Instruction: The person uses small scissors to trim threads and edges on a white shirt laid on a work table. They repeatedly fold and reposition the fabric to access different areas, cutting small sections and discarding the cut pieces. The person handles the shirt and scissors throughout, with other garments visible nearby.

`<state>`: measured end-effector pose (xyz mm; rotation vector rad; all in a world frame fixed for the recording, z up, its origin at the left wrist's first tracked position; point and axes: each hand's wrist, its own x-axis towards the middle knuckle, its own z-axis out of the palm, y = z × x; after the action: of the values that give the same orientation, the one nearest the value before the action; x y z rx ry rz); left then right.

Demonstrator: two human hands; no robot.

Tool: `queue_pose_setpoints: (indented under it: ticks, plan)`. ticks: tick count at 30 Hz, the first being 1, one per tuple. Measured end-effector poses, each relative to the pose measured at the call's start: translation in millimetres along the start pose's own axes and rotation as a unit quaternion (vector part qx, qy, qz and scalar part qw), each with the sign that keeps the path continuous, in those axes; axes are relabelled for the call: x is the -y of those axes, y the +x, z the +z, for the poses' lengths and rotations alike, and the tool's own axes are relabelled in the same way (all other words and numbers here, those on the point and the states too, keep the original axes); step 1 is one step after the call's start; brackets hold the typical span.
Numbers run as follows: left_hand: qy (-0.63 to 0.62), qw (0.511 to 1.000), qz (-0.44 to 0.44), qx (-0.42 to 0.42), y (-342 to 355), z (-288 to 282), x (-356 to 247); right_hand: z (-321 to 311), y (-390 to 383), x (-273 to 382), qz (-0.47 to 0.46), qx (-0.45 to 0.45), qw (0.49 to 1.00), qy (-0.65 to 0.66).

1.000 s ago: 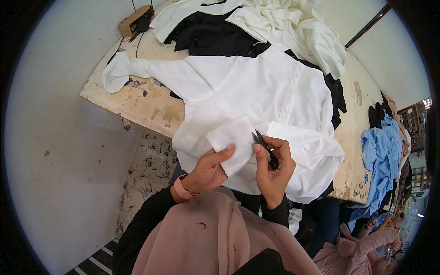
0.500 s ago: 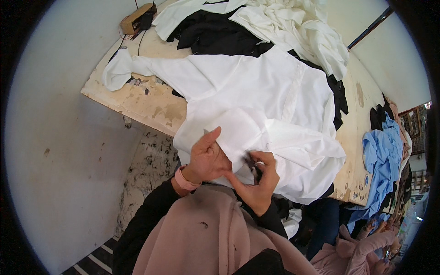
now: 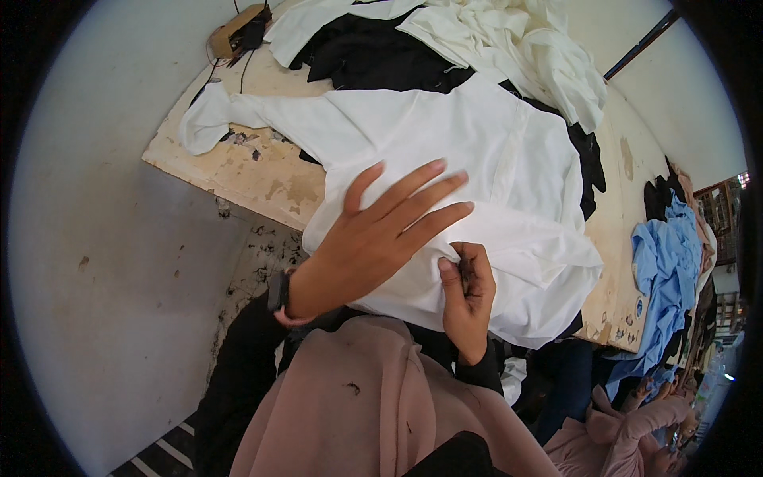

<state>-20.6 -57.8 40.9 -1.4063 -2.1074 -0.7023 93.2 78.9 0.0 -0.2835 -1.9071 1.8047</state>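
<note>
A white long-sleeved garment [image 3: 445, 135] lies spread on the table, one sleeve stretched out to the far left and its near part bunched into folds. My left hand [image 3: 373, 230] hovers over the near part of it, palm down, fingers spread and holding nothing. Just to its right, my right hand [image 3: 470, 298] pinches a fold of the white cloth between thumb and fingers. Something dark shows inside its curled fingers; I cannot tell whether it is a small tool or shadow.
On the pale, worn table [image 3: 278, 187], black cloth [image 3: 381, 60] and a heap of cream-white garments [image 3: 509, 48] lie beyond. A brown box [image 3: 238, 32] with wires stands at the far left corner. Blue garments [image 3: 668, 254] hang at the right, near another person in a pink sleeve [image 3: 636, 425].
My left hand has turned palm down, spread its fingers and moved away from my right hand, over the cloth. My right hand has shifted slightly right and now pinches the fabric.
</note>
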Motion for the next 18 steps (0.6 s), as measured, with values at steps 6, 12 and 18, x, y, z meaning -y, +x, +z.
queue_pose_setpoints:
  ticks: [6, 12, 18]
  plan:
    - [-0.346, 0.897, -0.124, 0.243, 5, 32, 36, -26, -2, 28, 0.097, 0.036, 0.991, -0.081]
    - [-0.581, 0.613, -0.388, 0.369, -19, 50, 33, -43, 0, 18, -0.079, -0.076, 0.867, -0.486]
    - [-0.858, 0.256, -0.41, 0.173, -50, 56, 7, -37, 11, 1, -0.07, -0.085, 0.933, -0.344]
